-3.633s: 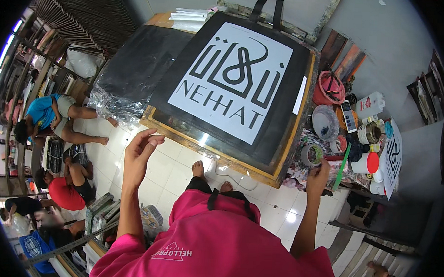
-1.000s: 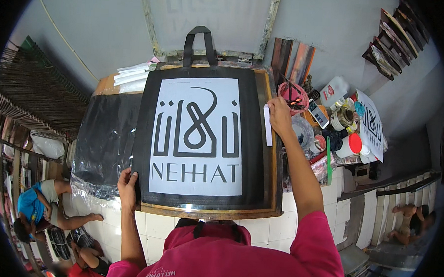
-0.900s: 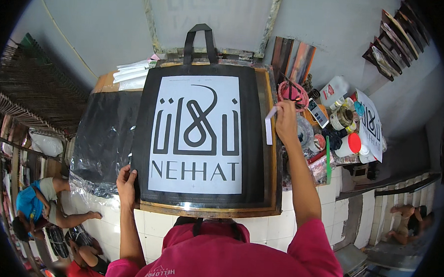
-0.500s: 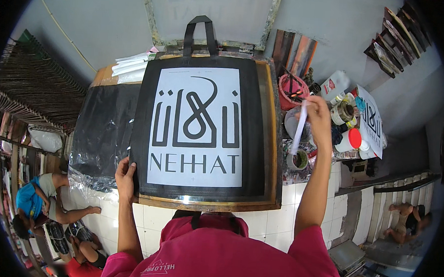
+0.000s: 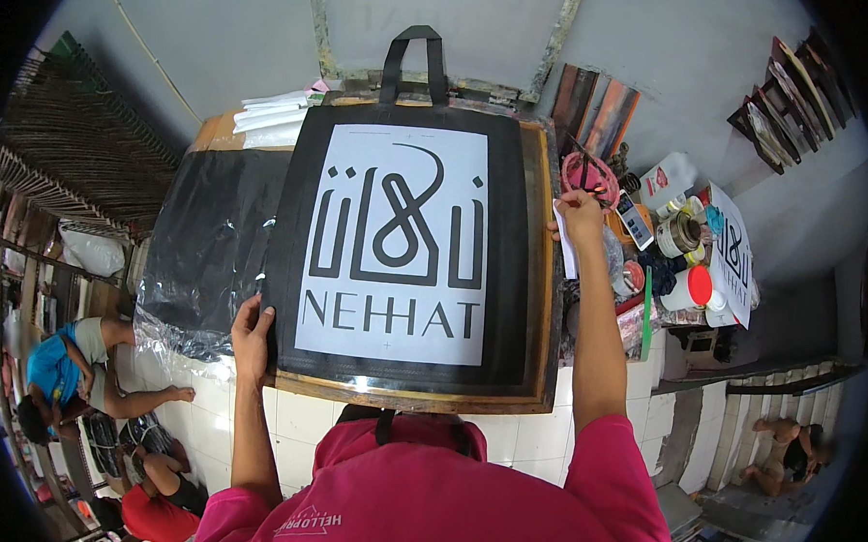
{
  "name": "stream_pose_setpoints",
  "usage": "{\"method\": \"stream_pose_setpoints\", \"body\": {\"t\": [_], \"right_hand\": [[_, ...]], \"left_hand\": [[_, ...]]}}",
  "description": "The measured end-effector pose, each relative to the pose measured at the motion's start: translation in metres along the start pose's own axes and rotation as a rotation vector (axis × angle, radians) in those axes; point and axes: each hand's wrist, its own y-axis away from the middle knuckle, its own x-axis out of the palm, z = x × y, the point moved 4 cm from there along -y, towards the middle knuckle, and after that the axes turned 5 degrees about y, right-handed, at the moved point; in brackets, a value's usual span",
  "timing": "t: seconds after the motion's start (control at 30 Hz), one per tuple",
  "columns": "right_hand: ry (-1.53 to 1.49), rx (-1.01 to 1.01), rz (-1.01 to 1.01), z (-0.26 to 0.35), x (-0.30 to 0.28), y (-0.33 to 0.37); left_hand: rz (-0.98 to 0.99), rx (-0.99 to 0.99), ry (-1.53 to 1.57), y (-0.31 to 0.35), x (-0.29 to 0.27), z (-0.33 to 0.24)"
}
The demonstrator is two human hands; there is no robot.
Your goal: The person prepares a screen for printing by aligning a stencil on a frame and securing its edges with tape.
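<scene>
At the lower left of the frame, other people (image 5: 81,372) sit on the floor beside dark slatted racks (image 5: 81,149). Just right of them, a sheet of crinkled black plastic film (image 5: 212,242) covers the left part of the white-tiled table (image 5: 321,426). The left hand (image 5: 252,336) rests at lower centre-left, its grip pinched narrow on the lower left corner of a black fabric tote bag with a large white printed panel and two black handles (image 5: 401,241). The bag lies flat on a wooden-framed printing board (image 5: 419,398) that fills the centre of the frame, its handles pointing to the upper edge. A stack of white paper sheets (image 5: 276,114) lies at the upper left corner of the board. At centre-right, the right hand (image 5: 580,214) hovers at the board's right edge, its grip closed on a narrow white paper strip (image 5: 565,248) that hangs down beside the frame. Right of the hand, the table is crowded with a pink-rimmed round container (image 5: 585,173), a white bottle with a red cap (image 5: 690,287), a metal tin (image 5: 680,233) and a white printed sheet (image 5: 733,260). A pink shirt (image 5: 443,504) fills the lower edge.
</scene>
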Motion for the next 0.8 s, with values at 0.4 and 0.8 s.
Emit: {"method": "stream_pose_setpoints", "body": {"t": [0.4,0.8], "right_hand": [[0.565,-0.047,-0.200,-0.029,-0.056,0.081],[0.574,-0.481,-0.178,0.002,0.025,0.228]], "left_hand": [[0.108,0.005,0.026,-0.007,0.005,0.000],[0.094,0.076,-0.147,-0.020,0.015,-0.021]]}}
